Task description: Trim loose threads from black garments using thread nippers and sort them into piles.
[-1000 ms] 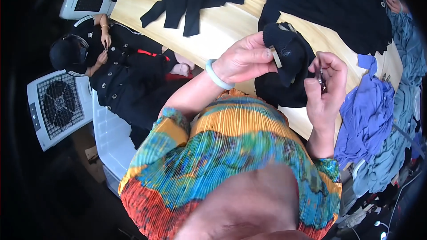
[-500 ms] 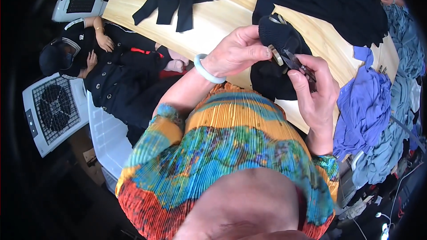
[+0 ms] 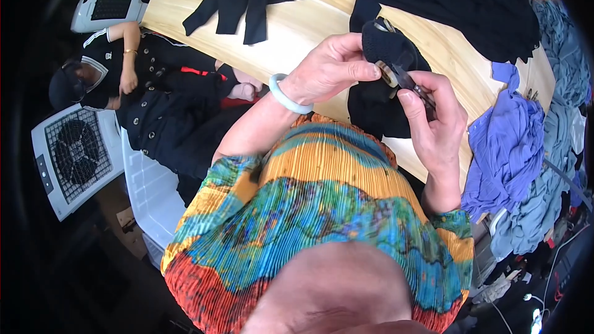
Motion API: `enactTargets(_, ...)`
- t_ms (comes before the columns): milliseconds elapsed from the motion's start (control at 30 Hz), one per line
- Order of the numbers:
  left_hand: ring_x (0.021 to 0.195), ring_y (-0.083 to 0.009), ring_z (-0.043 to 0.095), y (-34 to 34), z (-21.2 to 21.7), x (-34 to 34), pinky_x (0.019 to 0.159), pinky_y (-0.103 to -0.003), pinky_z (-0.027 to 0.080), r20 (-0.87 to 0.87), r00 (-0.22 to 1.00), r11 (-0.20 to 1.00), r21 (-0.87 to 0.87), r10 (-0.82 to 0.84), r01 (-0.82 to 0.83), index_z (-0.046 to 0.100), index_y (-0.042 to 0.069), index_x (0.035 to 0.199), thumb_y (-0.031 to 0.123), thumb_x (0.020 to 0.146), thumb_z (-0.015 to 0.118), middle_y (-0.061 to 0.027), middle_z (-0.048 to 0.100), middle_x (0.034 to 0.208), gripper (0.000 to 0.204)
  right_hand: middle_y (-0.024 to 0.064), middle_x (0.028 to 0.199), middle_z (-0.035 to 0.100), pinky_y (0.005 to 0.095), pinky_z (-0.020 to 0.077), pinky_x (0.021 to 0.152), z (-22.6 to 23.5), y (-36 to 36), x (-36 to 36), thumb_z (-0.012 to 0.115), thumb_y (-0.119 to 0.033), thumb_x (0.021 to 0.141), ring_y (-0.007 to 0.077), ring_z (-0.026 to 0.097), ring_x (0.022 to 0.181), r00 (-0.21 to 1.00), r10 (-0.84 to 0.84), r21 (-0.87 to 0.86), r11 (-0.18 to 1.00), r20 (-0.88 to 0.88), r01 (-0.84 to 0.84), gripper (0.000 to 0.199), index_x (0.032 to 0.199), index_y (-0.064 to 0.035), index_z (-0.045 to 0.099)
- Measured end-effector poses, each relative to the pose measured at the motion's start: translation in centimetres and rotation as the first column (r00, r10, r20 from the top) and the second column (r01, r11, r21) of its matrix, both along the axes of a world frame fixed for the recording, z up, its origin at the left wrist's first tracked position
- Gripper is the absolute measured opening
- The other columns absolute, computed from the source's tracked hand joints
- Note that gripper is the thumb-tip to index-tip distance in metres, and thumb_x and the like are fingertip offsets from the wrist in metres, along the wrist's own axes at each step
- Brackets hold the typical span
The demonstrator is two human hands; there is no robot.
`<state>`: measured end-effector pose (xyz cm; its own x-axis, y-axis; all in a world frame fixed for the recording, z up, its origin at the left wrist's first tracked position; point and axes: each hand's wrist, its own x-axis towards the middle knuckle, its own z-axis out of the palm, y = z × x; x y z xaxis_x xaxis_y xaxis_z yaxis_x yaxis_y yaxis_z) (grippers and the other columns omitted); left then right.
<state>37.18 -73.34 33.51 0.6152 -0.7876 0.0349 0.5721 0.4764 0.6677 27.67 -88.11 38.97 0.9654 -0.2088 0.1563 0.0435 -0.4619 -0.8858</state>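
Head view: the black knit cloth (image 3: 385,42) is held up above the wooden table (image 3: 297,31), pinched in your left hand (image 3: 339,69) beside a pale button (image 3: 388,75). Your right hand (image 3: 438,114) grips dark snips (image 3: 413,85), tips near the button. Purple fabric (image 3: 510,145) lies to your right.

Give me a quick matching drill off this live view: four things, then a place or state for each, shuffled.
1. Snips
2. Bangle
3. Purple cloth
4. Fan

A. Crumpled, at the picture's right
B. Around the left wrist
C. Behind a grille, at the picture's left
D. In the right hand

Pairs: 1-D, 2-B, 3-A, 4-C
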Motion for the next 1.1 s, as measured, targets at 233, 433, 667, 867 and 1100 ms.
enactTargets(233,0.085,-0.0110,0.054,-0.3,-0.2,-0.1,0.078,-0.024,0.045,-0.058,0.998,1.000,-0.021,0.003,-0.004,0.053,0.000,0.103,0.001,0.076,0.058,-0.0049,0.057,0.093,0.028,0.0039,0.064,0.052,0.0193,0.0369,0.048,-0.7,-0.4,-0.1,0.063,-0.009,0.074,0.0067,0.046,0.052,1.000,0.002,0.076,0.997,-0.011,-0.001,0.017,0.086,0.0005,0.055)
enactTargets(433,0.084,-0.0109,0.055,-0.3,-0.4,0.0,0.077,-0.023,0.045,-0.046,0.999,1.000,0.008,-0.004,0.004,0.053,-0.001,0.102,0.001,0.076,0.058,-0.0051,0.058,0.092,0.027,0.0044,0.065,0.053,0.0195,0.0377,0.050,-1.0,-0.4,0.0,0.062,-0.009,0.075,0.0068,0.046,0.054,1.000,-0.005,0.120,0.993,-0.001,0.005,0.017,0.086,0.0007,0.054)
enactTargets(667,0.080,-0.0106,0.056,-0.2,-0.9,0.0,0.074,-0.022,0.046,-0.003,1.000,0.995,0.097,-0.017,0.018,0.054,-0.001,0.100,0.000,0.076,0.057,-0.0056,0.059,0.089,0.024,0.0030,0.063,0.052,0.0183,0.0366,0.049,-1.0,-0.1,0.1,0.062,-0.007,0.075,0.0051,0.045,0.054,1.000,-0.014,0.118,0.993,-0.009,0.015,0.014,0.085,0.0001,0.055)
enactTargets(867,0.091,-0.0140,0.054,-0.1,-0.6,-0.2,0.081,-0.029,0.043,-0.143,0.985,0.994,-0.045,-0.100,0.095,0.048,0.002,0.110,0.006,0.081,0.053,-0.0057,0.056,0.097,0.030,-0.0048,0.066,0.050,0.0131,0.0322,0.052,-1.7,-0.9,0.6,0.057,-0.003,0.079,0.0000,0.041,0.057,0.973,-0.225,0.377,0.907,0.052,0.190,0.009,0.087,-0.0005,0.054)
enactTargets(1100,0.099,-0.0177,0.050,-0.5,-0.8,-0.5,0.083,-0.033,0.042,-0.285,0.944,0.981,-0.146,-0.168,0.130,0.037,0.006,0.121,0.014,0.085,0.047,-0.0054,0.050,0.109,0.038,0.0034,0.086,0.054,0.0188,0.0413,0.070,-1.4,-0.8,0.7,0.061,-0.002,0.075,0.0071,0.051,0.077,0.993,-0.093,0.364,0.930,0.074,0.060,0.031,0.103,0.0019,0.047)
